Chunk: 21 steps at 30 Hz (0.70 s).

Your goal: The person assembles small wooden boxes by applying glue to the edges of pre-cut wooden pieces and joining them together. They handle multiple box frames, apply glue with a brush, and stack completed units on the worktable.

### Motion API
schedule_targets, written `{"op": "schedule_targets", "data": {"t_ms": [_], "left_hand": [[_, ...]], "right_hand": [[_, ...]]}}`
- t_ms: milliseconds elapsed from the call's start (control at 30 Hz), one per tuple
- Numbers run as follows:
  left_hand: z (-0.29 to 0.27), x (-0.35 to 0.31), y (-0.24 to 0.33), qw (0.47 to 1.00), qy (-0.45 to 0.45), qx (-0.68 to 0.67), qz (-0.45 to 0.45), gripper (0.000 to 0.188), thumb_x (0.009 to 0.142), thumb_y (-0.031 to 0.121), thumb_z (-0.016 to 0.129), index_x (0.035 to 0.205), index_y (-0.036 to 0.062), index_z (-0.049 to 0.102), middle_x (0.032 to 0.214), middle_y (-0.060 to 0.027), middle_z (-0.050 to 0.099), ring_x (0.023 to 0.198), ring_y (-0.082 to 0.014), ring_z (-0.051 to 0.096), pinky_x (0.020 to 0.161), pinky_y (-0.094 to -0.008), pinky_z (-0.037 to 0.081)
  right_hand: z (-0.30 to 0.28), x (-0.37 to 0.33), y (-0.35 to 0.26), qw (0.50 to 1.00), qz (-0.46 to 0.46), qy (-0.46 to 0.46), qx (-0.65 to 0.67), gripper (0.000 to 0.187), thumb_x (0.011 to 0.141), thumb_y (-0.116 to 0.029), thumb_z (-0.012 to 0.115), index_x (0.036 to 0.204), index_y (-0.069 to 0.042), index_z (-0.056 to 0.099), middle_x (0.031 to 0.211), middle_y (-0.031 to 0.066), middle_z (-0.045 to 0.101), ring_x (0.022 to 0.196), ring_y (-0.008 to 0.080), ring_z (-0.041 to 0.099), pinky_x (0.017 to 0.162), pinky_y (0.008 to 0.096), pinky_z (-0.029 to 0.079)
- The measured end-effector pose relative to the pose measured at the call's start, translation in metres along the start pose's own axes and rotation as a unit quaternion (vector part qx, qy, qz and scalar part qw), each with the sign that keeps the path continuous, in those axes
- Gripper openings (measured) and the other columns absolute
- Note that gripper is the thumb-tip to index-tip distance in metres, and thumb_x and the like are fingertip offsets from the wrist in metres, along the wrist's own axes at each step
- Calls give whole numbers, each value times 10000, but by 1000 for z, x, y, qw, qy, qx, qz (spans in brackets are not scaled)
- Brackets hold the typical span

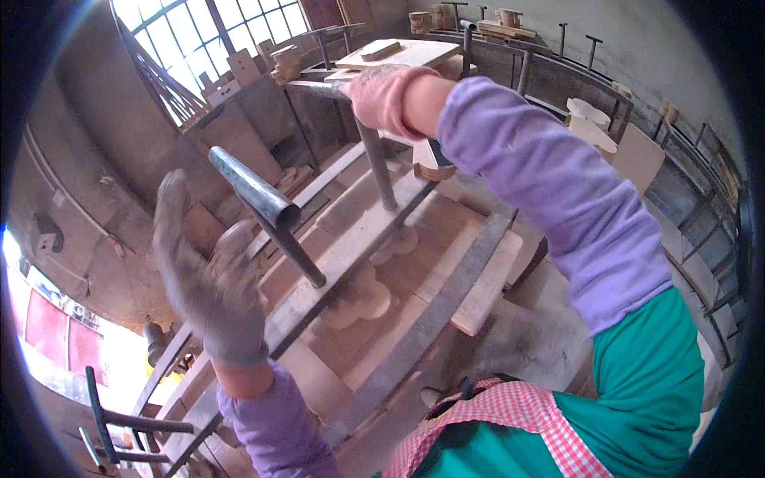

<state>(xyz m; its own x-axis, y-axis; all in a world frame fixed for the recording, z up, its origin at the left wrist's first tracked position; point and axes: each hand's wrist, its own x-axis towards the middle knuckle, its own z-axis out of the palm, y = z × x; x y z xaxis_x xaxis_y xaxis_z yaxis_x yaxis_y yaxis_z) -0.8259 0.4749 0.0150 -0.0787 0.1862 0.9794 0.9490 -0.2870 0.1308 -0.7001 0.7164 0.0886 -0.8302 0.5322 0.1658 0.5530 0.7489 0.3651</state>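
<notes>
My left hand (215,287), in a dusty grey glove, is raised with its fingers apart and nothing in it. Close beside it stands a T-shaped metal post (255,187) with a tube across its top. My right hand (386,92), in a glove with a pink cuff, reaches far forward onto the crossbar of a second T-shaped metal post (376,163). It appears closed on that bar, though its fingers are mostly hidden. Both posts rise from a long dusty rail (351,259). Under the rail lie pale rounded wooden pieces (362,299).
Flat wooden boards (414,52) lie beyond my right hand. A curved rack (550,99) with more T-posts and wooden pieces follows the right wall. At lower left, another T-post (143,422) sticks out near a bright opening. A dark metal bar (430,327) crosses before me.
</notes>
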Motion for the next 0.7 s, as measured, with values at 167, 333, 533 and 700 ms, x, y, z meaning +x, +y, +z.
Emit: {"op": "schedule_targets", "data": {"t_ms": [167, 333, 533, 700], "left_hand": [[39, 22, 30, 944, -236, 157, -170, 399, 890, 270, 706, 1185, 10, 643, 1216, -183, 646, 1163, -300, 622, 988, -358, 483], [48, 18, 13, 957, -193, 129, -172, 295, 906, 192, 668, 1155, 35, 683, 1174, -135, 681, 1037, -249, 673, 920, -325, 514], [-9, 22, -50, 943, -314, -109, -24, 269, 972, 51, 524, 1201, -2, 655, 1350, -170, 590, 1257, -300, 551, 1059, -413, 429], [-47, 17, -78, 940, -333, -33, -63, 354, 996, 96, 489, 1332, 12, 561, 1493, -176, 452, 1392, -284, 418, 1131, -420, 360]], "right_hand": [[13, -62, 4, 949, 3, 196, 245, 409, 947, -257, 587, 1242, 25, 562, 1041, 230, 678, 1034, 371, 653, 894, 430, 521], [66, -178, 36, 902, -18, 376, 213, 476, 875, -243, 680, 1239, 47, 577, 1172, 237, 636, 1108, 370, 617, 964, 418, 498], [161, -342, 83, 909, 227, 214, 278, 442, 902, -233, 642, 1265, 10, 572, 1210, 232, 618, 1135, 392, 587, 983, 423, 476], [269, -469, 47, 870, 322, 136, 349, 407, 907, -240, 618, 1237, -3, 585, 1156, 226, 637, 1077, 404, 601, 938, 438, 487]]}}
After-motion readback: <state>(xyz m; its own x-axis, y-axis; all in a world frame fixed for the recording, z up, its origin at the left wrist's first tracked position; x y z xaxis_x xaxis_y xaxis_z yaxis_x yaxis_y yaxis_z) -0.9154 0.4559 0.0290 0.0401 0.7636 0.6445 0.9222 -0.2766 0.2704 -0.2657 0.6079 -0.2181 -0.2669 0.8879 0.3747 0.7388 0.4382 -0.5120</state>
